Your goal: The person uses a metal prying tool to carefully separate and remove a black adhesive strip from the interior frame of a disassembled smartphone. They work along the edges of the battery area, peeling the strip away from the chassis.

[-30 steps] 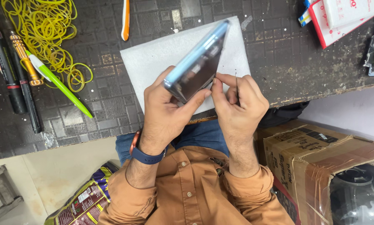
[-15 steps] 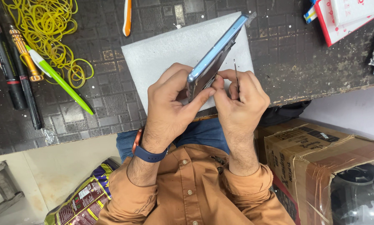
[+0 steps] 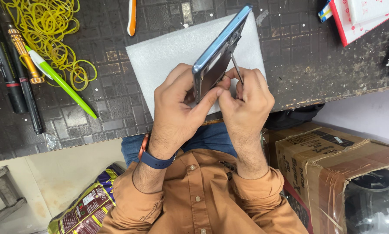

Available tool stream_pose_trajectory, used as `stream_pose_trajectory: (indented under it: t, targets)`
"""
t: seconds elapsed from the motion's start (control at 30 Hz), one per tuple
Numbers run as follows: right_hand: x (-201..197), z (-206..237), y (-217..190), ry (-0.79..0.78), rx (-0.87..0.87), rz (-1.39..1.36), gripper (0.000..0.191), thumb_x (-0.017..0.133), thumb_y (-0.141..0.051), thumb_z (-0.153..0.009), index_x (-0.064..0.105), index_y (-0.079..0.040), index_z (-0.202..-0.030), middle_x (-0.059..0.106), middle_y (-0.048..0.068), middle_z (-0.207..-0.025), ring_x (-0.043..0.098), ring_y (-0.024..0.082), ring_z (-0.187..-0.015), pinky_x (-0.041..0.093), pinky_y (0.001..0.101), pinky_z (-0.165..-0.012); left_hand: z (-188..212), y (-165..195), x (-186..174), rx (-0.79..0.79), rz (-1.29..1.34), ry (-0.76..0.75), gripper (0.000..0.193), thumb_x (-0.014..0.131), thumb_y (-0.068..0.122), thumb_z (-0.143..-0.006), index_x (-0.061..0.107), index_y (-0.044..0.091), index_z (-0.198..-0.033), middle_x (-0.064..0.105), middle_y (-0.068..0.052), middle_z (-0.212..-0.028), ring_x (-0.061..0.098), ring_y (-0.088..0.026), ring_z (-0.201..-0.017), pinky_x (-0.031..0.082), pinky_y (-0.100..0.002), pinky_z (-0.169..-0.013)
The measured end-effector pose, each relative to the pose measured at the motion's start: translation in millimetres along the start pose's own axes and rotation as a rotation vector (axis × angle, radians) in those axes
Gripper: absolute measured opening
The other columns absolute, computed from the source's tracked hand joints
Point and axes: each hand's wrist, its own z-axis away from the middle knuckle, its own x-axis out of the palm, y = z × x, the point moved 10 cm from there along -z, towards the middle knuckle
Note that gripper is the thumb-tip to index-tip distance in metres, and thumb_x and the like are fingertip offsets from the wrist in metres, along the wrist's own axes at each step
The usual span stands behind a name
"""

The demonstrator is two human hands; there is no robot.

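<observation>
Now, left hand (image 3: 177, 108): gripping the phone (image 3: 218, 54) on edge, tilted above the white pad (image 3: 160, 56).
Right hand (image 3: 246, 102): pinching a thin metal tool (image 3: 236, 67), its tip touching the phone's inner side.
Beside: green pen (image 3: 62, 82), yellow bands (image 3: 47, 30).

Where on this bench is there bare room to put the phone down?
The white foam sheet is bare left of the hands. Bare bench top lies between the sheet and the red-edged box. The far left is crowded: yellow rubber bands, green pen, black markers.
</observation>
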Motion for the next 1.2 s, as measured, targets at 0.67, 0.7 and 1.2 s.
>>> stream_pose_trajectory:
  t: [0.67,0.7,1.2]
  targets:
    - [6.4,2.2,-5.9,-0.002,-0.041,0.091,0.02,0.072,0.006,-0.091,0.058,0.0,-0.105,0.058,0.009,-0.093,0.05,0.02,-0.068,0.045,0.0363,-0.062,3.4,1.4,-5.4,0.037,0.028,0.075,0.025,0.077,0.009,-0.095,0.068,0.0,-0.117,0.072,-0.013,-0.113,0.077,-0.022,-0.104,0.06,-0.031,-0.088]
    - [6.5,2.4,-6.2,-0.004,-0.044,0.094,0.02,0.071,0.006,-0.09,0.058,0.0,-0.105,0.058,0.009,-0.093,0.05,0.021,-0.068,0.045,0.0365,-0.063,3.6,2.4,-5.5,0.048,0.025,0.076,0.025,0.077,0.008,-0.095,0.068,0.0,-0.118,0.072,-0.013,-0.113,0.077,-0.022,-0.105,0.06,-0.031,-0.089]
    - [12.9,8.5,-1.6,-0.028,-0.056,0.125,0.021,0.069,0.006,-0.093,0.055,0.0,-0.107,0.057,0.011,-0.096,0.054,0.025,-0.074,0.048,0.0385,-0.067,6.7,-6.8,-2.8,-0.015,0.022,0.059,0.025,0.076,0.011,-0.095,0.068,0.001,-0.117,0.07,-0.011,-0.109,0.076,-0.019,-0.096,0.061,-0.029,-0.074]
